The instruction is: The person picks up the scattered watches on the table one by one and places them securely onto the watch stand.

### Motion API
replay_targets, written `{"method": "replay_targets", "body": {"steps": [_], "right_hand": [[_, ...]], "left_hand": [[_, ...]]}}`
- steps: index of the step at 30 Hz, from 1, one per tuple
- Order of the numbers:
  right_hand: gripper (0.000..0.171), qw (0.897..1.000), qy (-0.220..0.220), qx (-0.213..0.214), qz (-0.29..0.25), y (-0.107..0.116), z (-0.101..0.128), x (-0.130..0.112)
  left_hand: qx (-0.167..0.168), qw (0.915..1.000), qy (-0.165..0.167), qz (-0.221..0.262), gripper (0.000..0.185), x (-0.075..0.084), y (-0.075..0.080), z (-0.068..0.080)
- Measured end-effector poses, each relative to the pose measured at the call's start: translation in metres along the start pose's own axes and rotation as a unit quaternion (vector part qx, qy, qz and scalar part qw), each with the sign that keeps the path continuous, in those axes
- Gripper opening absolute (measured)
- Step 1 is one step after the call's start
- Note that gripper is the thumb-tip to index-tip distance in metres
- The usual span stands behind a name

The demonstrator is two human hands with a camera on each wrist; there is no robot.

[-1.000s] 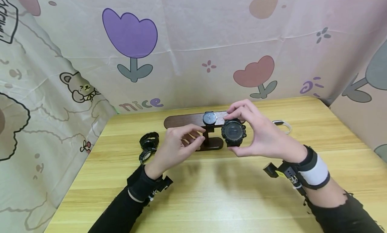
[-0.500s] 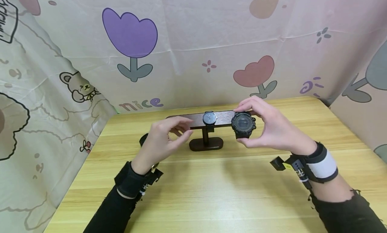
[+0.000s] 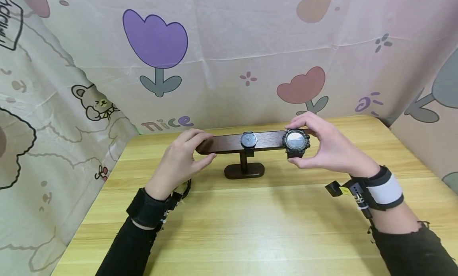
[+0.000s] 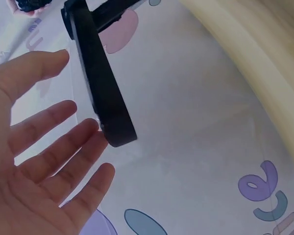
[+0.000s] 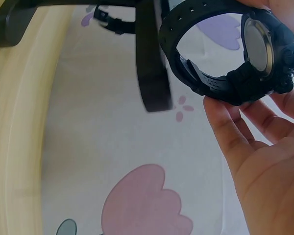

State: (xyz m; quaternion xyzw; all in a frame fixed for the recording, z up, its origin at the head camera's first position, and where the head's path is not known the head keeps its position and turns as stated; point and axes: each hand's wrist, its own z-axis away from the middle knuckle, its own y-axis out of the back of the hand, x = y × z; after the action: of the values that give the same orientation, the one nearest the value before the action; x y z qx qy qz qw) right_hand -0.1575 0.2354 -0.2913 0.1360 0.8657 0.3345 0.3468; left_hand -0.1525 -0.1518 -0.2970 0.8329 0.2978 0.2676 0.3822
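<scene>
A dark wooden watch stand [image 3: 225, 143] stands at the back of the table, a blue-grey-faced watch [image 3: 248, 140] strapped around the middle of its bar. My right hand [image 3: 322, 148] pinches a chunky black watch [image 3: 296, 140] between thumb and fingers, in front of the bar's right part. In the right wrist view, the black watch's strap [image 5: 179, 44] forms a loop beside the bar, which does not pass through it. My left hand [image 3: 179, 160] is at the bar's left end, its fingers [image 4: 54, 156] extended; whether they touch it I cannot tell.
Behind my left wrist, part of a dark watch strap [image 3: 187, 188] shows on the wooden table [image 3: 250, 228]. A printed cloth [image 3: 222, 69] hangs close behind the table's back edge.
My right hand has carried the black watch rightward and slightly up, towards the bar's right end. My left hand has moved left to the bar's left end and now hides most of the watches there.
</scene>
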Motion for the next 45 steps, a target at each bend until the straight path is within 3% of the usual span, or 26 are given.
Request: {"method": "replay_targets", "body": {"steps": [21, 34, 45], "right_hand": [[0.077, 0.999, -0.05, 0.006, 0.004, 0.007, 0.007, 0.03], [0.075, 0.999, -0.038, -0.023, 0.006, -0.012, -0.013, 0.041], [0.072, 0.997, 0.013, -0.048, 0.053, -0.026, -0.03, 0.042]], "left_hand": [[-0.014, 0.9996, 0.022, -0.013, 0.033, -0.009, -0.001, 0.002], [-0.017, 0.9994, 0.027, -0.015, 0.034, -0.007, -0.002, 0.001], [-0.015, 0.9995, 0.022, -0.017, 0.033, -0.008, -0.003, 0.0]]}}
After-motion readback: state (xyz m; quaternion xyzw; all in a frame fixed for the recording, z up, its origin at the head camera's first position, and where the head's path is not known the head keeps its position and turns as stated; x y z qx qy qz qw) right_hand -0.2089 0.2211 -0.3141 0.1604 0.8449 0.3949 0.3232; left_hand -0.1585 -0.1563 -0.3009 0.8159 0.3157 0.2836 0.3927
